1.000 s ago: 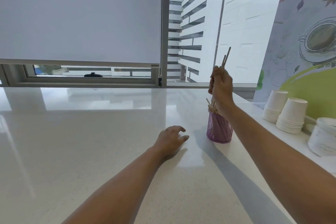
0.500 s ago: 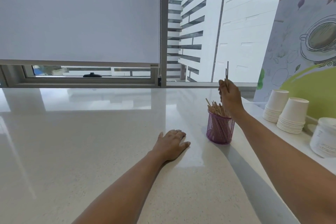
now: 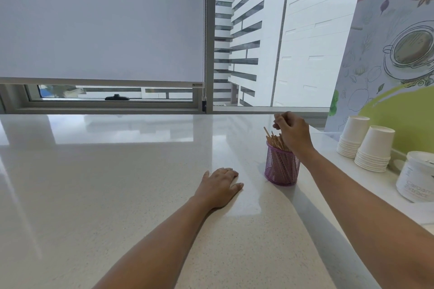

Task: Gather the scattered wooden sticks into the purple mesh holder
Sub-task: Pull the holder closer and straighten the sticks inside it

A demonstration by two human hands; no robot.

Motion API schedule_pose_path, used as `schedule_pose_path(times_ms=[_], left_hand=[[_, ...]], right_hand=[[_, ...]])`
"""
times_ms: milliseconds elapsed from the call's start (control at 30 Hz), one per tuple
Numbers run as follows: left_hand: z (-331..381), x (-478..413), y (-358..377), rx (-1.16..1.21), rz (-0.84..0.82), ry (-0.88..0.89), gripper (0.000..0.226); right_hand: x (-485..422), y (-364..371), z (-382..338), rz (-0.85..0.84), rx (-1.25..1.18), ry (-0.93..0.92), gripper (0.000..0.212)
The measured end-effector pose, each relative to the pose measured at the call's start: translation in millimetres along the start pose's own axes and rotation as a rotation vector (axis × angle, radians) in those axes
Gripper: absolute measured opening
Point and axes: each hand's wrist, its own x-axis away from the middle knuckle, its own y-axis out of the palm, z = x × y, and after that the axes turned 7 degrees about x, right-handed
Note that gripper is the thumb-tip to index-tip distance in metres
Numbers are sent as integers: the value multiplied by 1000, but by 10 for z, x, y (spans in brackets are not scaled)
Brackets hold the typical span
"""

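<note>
No loose sticks show anywhere on the pale counter [image 3: 105, 183], so the gathering looks all but done: this reads as the last drop into the cup. The purple mesh holder [image 3: 281, 166] stands upright on the counter toward the right, packed with wooden sticks [image 3: 274, 140] that lean leftward out of its rim. The right hand [image 3: 292, 132] hangs just over those tips, wrist bent down, fingers curled loosely together; whether it pinches a stick I cannot tell. The left hand [image 3: 219, 186] lies palm-down and spread on the counter, holding nothing, beside the holder but apart from it. Next, I judge, the right hand must let go and lift straight up, so as not to snag the leaning sticks or tip the light cup.
</note>
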Motion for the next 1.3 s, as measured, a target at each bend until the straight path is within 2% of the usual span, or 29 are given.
schedule_pose_path(times_ms=[133,233,300,400,700,933,1133,1300], left_hand=[[1,8,-1,6,8,1,50],[-5,14,-3,14,25,0,49],[-8,18,-1,17,39,-3,49],[-6,25,7,16,64,-10,48],[-30,39,6,6,165,-95,56],[-165,113,-72,31,181,-183,59],[-515,254,-241,-26,187,-266,60],[-816,378,-392,-80,191,-351,61]], right_hand=[[74,9,-11,161,-30,-15,35],[163,36,-7,299,-21,-20,31],[218,52,1,332,-16,-6,29],[303,71,14,351,-7,8,41],[575,160,177,235,-88,172,95],[642,117,295,118,-160,272,106],[690,115,356,-40,-108,296,131],[678,187,320,-62,-94,315,133]])
